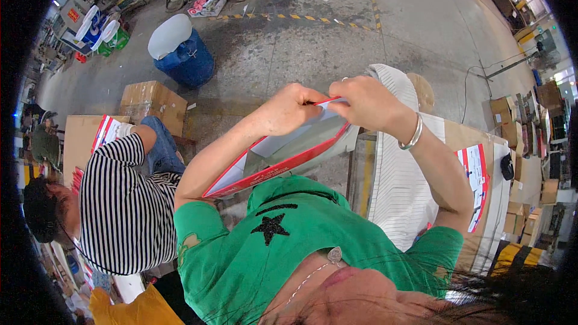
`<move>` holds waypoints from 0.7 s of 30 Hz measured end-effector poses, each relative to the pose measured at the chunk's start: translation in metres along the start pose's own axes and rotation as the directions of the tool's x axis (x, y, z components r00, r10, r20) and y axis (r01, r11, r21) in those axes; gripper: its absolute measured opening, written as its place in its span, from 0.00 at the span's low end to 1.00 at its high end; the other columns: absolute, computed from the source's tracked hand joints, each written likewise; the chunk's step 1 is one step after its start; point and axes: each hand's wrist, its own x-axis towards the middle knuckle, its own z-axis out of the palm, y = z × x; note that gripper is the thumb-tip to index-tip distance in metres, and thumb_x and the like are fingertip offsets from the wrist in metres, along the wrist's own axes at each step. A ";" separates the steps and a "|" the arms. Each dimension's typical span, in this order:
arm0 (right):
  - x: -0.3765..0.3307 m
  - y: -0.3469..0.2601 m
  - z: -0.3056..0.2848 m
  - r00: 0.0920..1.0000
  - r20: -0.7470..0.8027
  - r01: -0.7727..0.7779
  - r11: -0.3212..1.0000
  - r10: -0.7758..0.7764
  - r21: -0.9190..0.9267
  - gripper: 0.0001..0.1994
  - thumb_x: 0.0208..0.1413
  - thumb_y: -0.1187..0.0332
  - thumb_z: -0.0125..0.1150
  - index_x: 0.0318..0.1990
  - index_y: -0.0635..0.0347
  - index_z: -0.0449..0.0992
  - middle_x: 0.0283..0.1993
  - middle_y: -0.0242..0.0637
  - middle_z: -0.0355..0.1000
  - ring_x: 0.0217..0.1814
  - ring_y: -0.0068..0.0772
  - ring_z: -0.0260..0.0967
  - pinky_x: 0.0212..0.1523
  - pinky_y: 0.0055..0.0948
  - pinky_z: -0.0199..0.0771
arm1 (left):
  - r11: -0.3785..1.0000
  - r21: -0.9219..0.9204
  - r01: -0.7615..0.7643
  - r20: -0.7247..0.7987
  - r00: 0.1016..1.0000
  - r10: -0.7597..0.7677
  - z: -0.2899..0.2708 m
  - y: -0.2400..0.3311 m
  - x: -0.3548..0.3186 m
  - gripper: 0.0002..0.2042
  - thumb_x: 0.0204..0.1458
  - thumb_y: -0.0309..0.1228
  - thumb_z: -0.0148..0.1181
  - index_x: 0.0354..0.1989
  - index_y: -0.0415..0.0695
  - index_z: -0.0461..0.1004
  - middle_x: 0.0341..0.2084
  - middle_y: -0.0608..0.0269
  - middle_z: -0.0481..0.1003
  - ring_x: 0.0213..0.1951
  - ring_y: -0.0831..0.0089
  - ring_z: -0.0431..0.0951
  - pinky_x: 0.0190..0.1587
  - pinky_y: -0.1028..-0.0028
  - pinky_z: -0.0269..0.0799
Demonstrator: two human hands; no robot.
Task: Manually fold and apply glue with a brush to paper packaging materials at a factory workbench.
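While the red-and-white box [292,164] sits open-topped before you, your left hand [295,108] and right hand [372,105], nearly closed, pinch its far rim. Seemingly rim-shaping; next move calls for even pressure.

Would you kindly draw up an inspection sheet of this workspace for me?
Surface: cardboard top at right, bearing red-and-white printed pieces.
Work item: red-and-white package, its opening facing up.
Hands: left hand and right hand both grip the package's rim, close together.
Clutter: blue drum and brown carton beyond, at left.
Cables: thin dark cable over the floor, upper right.
Surroundings: co-worker in a striped shirt at left; black-and-yellow floor tape ahead.
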 end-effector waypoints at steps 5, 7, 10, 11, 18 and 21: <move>0.008 0.003 0.000 0.990 0.138 0.016 0.999 -0.022 0.046 0.06 0.49 0.68 0.55 0.28 0.62 0.69 0.26 0.47 0.68 0.31 0.52 0.66 0.31 0.44 0.64 | 0.995 0.088 -0.055 0.000 0.998 0.055 -0.002 -0.003 0.003 0.09 0.49 0.22 0.50 0.39 0.36 0.73 0.19 0.65 0.69 0.26 0.84 0.64 0.30 0.77 0.63; 0.008 0.005 0.001 0.991 0.127 0.023 0.999 -0.029 0.049 0.06 0.49 0.69 0.55 0.27 0.62 0.69 0.26 0.47 0.68 0.32 0.52 0.66 0.32 0.44 0.64 | 0.993 0.111 -0.043 -0.005 0.999 0.044 -0.006 0.001 0.002 0.11 0.48 0.23 0.50 0.39 0.38 0.74 0.20 0.57 0.72 0.25 0.80 0.67 0.31 0.74 0.65; 0.006 0.007 0.003 0.993 0.118 0.028 0.999 -0.032 0.039 0.05 0.49 0.70 0.53 0.28 0.62 0.69 0.27 0.48 0.69 0.32 0.53 0.66 0.32 0.45 0.64 | 0.992 0.126 -0.023 -0.014 1.000 0.025 -0.007 0.002 0.001 0.13 0.46 0.23 0.50 0.41 0.40 0.75 0.23 0.50 0.74 0.25 0.76 0.71 0.32 0.72 0.68; 0.006 0.009 0.004 0.993 0.118 0.023 0.999 -0.026 0.027 0.04 0.50 0.72 0.52 0.28 0.62 0.69 0.27 0.48 0.69 0.32 0.53 0.66 0.32 0.45 0.63 | 0.993 0.117 -0.017 -0.015 1.000 0.018 -0.007 0.002 0.001 0.13 0.46 0.23 0.50 0.41 0.40 0.75 0.23 0.51 0.75 0.26 0.76 0.71 0.33 0.72 0.68; 0.009 0.001 0.002 0.981 0.126 -0.159 0.985 0.150 0.068 0.07 0.46 0.67 0.55 0.27 0.62 0.73 0.25 0.48 0.70 0.30 0.52 0.68 0.32 0.43 0.67 | 0.995 0.099 -0.009 -0.012 1.000 0.010 -0.008 -0.001 -0.001 0.13 0.46 0.24 0.50 0.42 0.39 0.74 0.24 0.51 0.75 0.26 0.76 0.72 0.33 0.71 0.68; 0.009 0.004 0.011 0.992 0.034 -0.126 0.990 0.125 0.056 0.10 0.43 0.62 0.55 0.26 0.61 0.74 0.23 0.49 0.70 0.30 0.52 0.69 0.34 0.45 0.69 | 0.995 0.087 -0.046 -0.051 0.997 0.050 -0.008 0.000 -0.002 0.12 0.46 0.24 0.50 0.40 0.39 0.75 0.23 0.49 0.74 0.25 0.74 0.72 0.32 0.70 0.68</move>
